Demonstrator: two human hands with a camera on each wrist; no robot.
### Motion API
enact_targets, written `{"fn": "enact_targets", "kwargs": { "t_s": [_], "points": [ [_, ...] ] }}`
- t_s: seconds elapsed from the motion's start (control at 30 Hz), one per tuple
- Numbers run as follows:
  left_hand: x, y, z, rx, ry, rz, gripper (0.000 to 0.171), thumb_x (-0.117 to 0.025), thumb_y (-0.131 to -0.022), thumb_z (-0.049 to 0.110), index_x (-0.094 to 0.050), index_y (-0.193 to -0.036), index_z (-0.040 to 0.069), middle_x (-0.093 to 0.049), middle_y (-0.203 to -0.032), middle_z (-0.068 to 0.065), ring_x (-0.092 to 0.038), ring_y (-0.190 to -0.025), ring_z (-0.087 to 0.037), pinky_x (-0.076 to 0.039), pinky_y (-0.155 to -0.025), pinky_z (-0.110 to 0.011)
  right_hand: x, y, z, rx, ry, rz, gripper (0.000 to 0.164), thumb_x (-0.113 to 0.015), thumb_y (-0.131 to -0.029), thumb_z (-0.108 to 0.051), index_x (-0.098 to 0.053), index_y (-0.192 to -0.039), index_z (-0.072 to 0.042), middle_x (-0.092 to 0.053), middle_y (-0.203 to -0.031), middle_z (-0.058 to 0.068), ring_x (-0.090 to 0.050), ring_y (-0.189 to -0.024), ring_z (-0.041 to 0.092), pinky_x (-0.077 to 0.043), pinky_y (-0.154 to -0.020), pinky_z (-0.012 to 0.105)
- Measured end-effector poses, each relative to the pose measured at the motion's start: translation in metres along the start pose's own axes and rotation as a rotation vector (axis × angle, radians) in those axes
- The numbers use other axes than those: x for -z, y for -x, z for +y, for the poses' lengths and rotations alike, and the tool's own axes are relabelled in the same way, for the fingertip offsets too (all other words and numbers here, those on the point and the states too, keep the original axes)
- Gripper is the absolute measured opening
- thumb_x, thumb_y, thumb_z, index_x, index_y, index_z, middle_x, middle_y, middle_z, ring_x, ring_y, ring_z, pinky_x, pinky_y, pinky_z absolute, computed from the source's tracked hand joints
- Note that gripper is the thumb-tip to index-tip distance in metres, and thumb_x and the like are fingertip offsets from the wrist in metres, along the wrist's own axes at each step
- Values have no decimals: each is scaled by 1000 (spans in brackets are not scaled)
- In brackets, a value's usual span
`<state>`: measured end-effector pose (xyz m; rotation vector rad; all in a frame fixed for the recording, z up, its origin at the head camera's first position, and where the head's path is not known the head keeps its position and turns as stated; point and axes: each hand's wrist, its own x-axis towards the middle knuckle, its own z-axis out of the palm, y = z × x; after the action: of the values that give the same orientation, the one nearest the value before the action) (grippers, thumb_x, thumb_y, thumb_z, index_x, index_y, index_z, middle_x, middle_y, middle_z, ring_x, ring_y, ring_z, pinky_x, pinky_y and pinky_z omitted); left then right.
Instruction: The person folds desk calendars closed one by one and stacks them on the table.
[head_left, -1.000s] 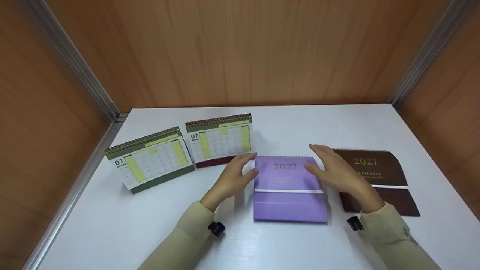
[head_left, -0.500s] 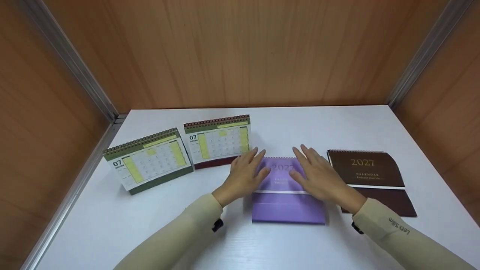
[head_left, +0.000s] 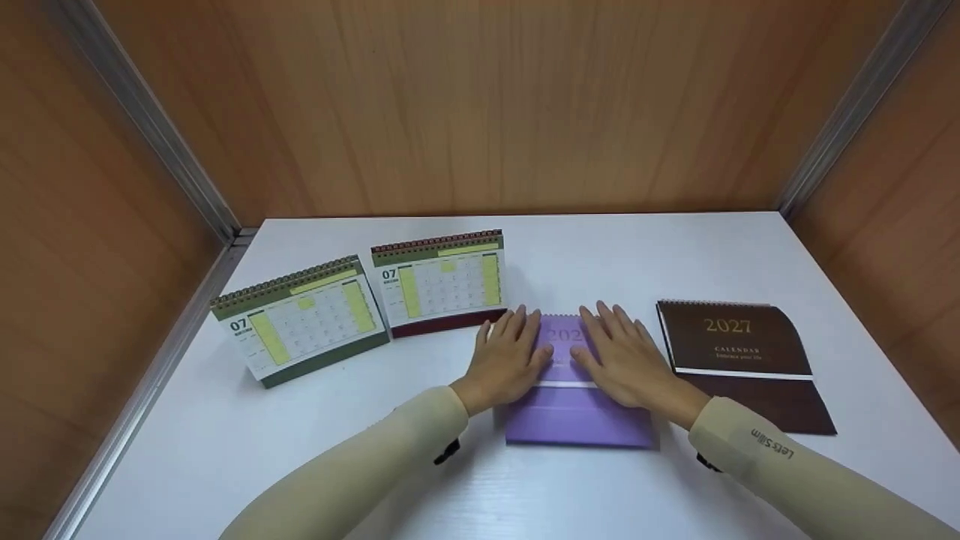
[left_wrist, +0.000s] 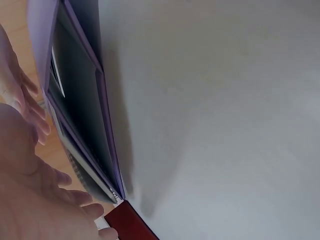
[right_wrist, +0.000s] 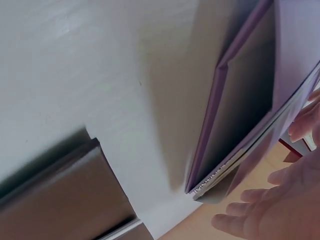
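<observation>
Head view: over the purple calendar (head_left: 576, 424), apparently being propped up by its folded base (right_wrist: 206, 125), left hand (head_left: 505, 364) and right hand (head_left: 627, 361) are being held with fingers extended, gripping nothing

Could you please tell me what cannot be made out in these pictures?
Head view: the end of the year on the purple calendar, covered by the right hand.
Head view: dates on the green calendar and dark-red calendar, too small.
Left wrist view: part of the left hand, cut off by the left edge.
Right wrist view: part of the brown calendar, cut off by the left edge.
</observation>
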<state>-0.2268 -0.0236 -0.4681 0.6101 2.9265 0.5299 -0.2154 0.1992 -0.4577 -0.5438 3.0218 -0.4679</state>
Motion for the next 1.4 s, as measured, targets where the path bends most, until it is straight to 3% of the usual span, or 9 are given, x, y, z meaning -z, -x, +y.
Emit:
{"fn": "enact_targets", "kwargs": {
  "t_s": [0.2, 0.6, 0.97, 1.4],
  "points": [
    [-11, -2, 1, 17, -26, -27, 69, -27, -114, 50, -17, -171, 12, -17, -177, -13, -15, -164, -33, -8, -131, -60, -4, -1, -1, -4, 11, -11, 72, -37, -114, -48, -25, -168, -3, -21, -171, 30, -17, -157, 54, -15, -125, 71],
    [-17, 1, 2, 29, -56, -64, 69, -24, -115, 52, -14, -172, 14, -9, -179, -11, -3, -165, -29, -3, -131, -59, -13, 5, -2, -21, 36, -49, 73, -37, -114, -49, -23, -168, -2, -17, -173, 29, -12, -159, 53, -10, -126, 71],
    [-22, 3, 3, 30, -116, -94, 70, -20, -114, 53, -13, -172, 14, -7, -179, -10, -3, -165, -30, -5, -131, -60, -16, 9, -3, -38, 6, -111, 74, -35, -114, -50, -20, -168, -1, -9, -175, 28, -2, -160, 52, -5, -126, 73],
    [-27, 3, 2, 34, -134, -96, 70, -21, -114, 54, -13, -172, 15, -4, -179, -10, -1, -165, -31, -7, -131, -61, -23, 9, -3, -44, 16, -106, 73, -37, -114, -48, -21, -168, -1, -7, -175, 28, 0, -160, 51, -5, -126, 73]
  ]
}}
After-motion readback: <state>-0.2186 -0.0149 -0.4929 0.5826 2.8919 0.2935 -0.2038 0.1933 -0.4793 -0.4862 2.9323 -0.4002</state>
